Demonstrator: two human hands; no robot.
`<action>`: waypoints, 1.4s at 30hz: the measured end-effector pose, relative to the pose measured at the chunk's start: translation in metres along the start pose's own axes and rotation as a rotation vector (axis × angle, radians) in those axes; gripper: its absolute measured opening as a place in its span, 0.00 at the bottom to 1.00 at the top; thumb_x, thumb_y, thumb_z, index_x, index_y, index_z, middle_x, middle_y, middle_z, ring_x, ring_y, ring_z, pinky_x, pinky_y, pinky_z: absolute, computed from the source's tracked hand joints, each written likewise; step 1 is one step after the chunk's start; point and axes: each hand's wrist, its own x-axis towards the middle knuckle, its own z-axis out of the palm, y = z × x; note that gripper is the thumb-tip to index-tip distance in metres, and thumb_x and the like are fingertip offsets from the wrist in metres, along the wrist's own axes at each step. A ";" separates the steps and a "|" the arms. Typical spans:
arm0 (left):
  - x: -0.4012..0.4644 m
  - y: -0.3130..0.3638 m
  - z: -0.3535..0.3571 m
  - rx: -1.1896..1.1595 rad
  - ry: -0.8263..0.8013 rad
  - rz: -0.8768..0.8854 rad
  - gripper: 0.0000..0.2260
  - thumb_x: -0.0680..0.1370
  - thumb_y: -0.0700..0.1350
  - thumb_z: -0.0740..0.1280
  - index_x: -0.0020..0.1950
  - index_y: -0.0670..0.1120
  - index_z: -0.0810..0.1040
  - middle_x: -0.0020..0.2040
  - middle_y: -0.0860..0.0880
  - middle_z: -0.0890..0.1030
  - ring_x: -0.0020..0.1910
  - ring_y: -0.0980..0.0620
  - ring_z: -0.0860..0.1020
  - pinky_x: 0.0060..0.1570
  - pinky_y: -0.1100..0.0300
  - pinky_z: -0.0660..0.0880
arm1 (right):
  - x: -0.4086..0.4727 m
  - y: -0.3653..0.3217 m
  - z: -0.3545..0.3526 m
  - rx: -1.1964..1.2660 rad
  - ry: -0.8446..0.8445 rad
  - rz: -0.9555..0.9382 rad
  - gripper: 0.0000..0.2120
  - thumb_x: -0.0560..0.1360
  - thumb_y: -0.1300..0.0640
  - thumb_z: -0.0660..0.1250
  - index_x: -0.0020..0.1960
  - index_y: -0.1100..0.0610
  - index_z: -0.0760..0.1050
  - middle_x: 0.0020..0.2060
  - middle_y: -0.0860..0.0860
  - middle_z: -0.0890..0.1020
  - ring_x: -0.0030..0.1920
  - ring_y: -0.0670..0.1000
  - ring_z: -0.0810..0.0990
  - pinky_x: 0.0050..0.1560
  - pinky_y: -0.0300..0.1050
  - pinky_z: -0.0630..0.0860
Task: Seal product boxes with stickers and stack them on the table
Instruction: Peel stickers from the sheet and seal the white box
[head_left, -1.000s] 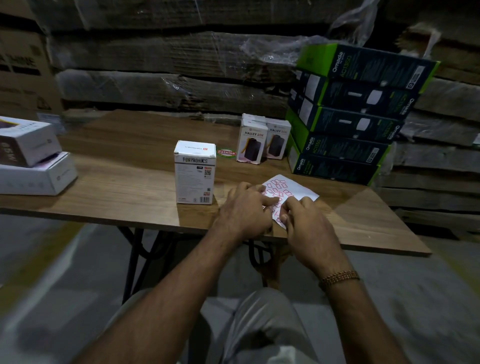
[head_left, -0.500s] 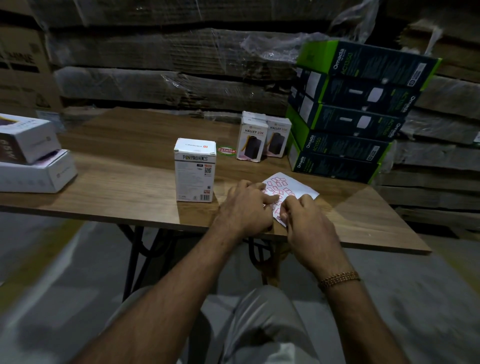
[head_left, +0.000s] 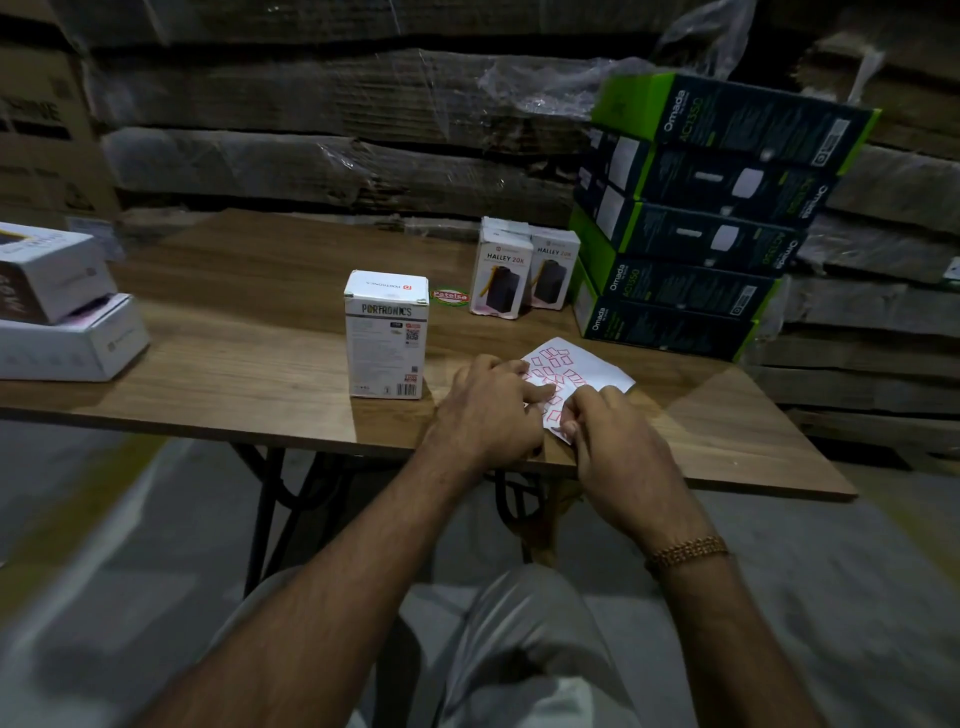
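Note:
A white sheet of red-edged stickers (head_left: 584, 371) lies near the front edge of the wooden table (head_left: 260, 374). My left hand (head_left: 491, 410) rests on the sheet's left part, fingers bent down onto it. My right hand (head_left: 618, 447) pinches at the sheet's near corner with thumb and forefinger; whether a sticker is between them is hidden. A white Portronics box (head_left: 387, 338) stands upright just left of my left hand. Two small Halley 20K boxes (head_left: 524, 275) stand side by side farther back.
A tall stack of green-and-black Omada boxes (head_left: 691, 223) fills the table's right rear. Two white boxes (head_left: 57, 312) are stacked at the left edge. A round red-and-green label (head_left: 451, 296) lies behind the Portronics box. Wrapped cardboard bundles (head_left: 337, 130) form a wall behind the table.
Both hands stay on the sticker sheet; my right fingers have shifted slightly toward the sheet's near corner. The boxes have not moved.

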 end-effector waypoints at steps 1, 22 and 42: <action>0.001 -0.001 0.001 0.002 -0.002 0.000 0.23 0.81 0.58 0.60 0.76 0.64 0.75 0.83 0.54 0.67 0.80 0.44 0.60 0.77 0.37 0.63 | 0.000 0.000 0.000 0.007 0.003 -0.004 0.04 0.86 0.52 0.59 0.58 0.50 0.71 0.51 0.50 0.73 0.48 0.52 0.73 0.46 0.55 0.75; 0.001 -0.004 0.000 -0.161 0.057 0.000 0.20 0.86 0.56 0.61 0.80 0.63 0.71 0.82 0.56 0.68 0.79 0.46 0.61 0.76 0.40 0.63 | 0.010 0.020 -0.015 0.596 -0.066 0.253 0.08 0.87 0.55 0.61 0.50 0.51 0.76 0.50 0.49 0.85 0.52 0.53 0.84 0.55 0.57 0.82; -0.070 -0.042 -0.083 -0.164 1.254 0.208 0.18 0.80 0.36 0.69 0.70 0.36 0.76 0.68 0.39 0.77 0.69 0.39 0.76 0.68 0.38 0.72 | 0.031 -0.041 -0.031 0.582 0.081 -0.041 0.05 0.83 0.55 0.68 0.47 0.49 0.77 0.44 0.44 0.83 0.47 0.44 0.80 0.44 0.44 0.74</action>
